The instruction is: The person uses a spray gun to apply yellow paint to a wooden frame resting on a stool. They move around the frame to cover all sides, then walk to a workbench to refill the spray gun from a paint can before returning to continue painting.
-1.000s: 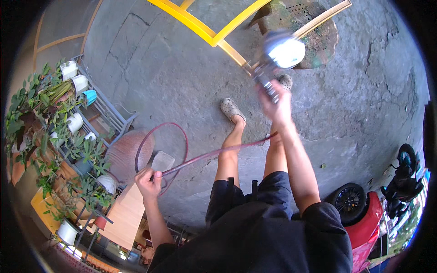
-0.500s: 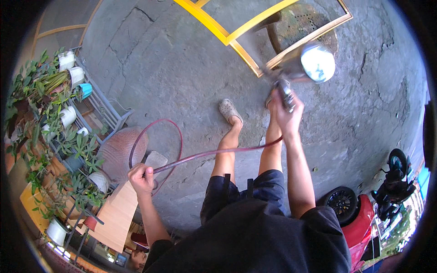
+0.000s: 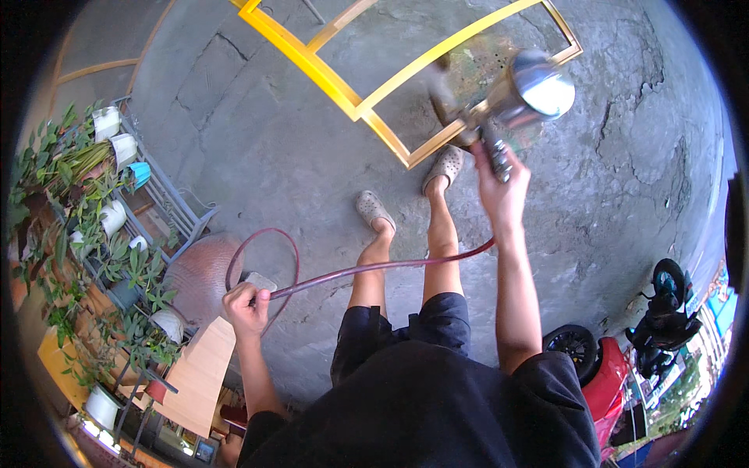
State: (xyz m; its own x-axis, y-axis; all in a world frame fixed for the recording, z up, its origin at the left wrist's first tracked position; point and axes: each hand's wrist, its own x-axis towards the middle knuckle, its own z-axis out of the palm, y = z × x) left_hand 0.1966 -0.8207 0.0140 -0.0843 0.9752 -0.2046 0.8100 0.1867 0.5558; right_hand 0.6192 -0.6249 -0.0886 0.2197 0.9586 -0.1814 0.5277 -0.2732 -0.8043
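Observation:
My right hand [image 3: 503, 183] is wrapped round the grip of a spray gun [image 3: 493, 144], which has a shiny metal cup [image 3: 541, 87] on its side. The gun is slightly blurred and hangs over the near corner of a frame [image 3: 343, 97], partly bright yellow and partly bare wood tone. From the gun's grip a dark red hose [image 3: 367, 267] runs across my legs to my left hand [image 3: 246, 307], which is closed round it. Beyond my left hand the hose curls in a loop. A stained round surface with small holes lies under the frame's right part, partly hidden by the gun.
Potted plants [image 3: 129, 265] crowd a grey metal rack [image 3: 168, 207] on the left. Near it are a reddish woven round thing [image 3: 204, 277] and a light wooden board [image 3: 199, 378]. A red vehicle [image 3: 607, 382] and a black motorbike [image 3: 663, 320] stand at lower right. The concrete floor [image 3: 296, 156] is cracked.
The frame now appears farther left and lower in view. My right foot has come forward beside its corner. The spray gun has tilted, and its cup sits slightly higher. Both hands keep their hold.

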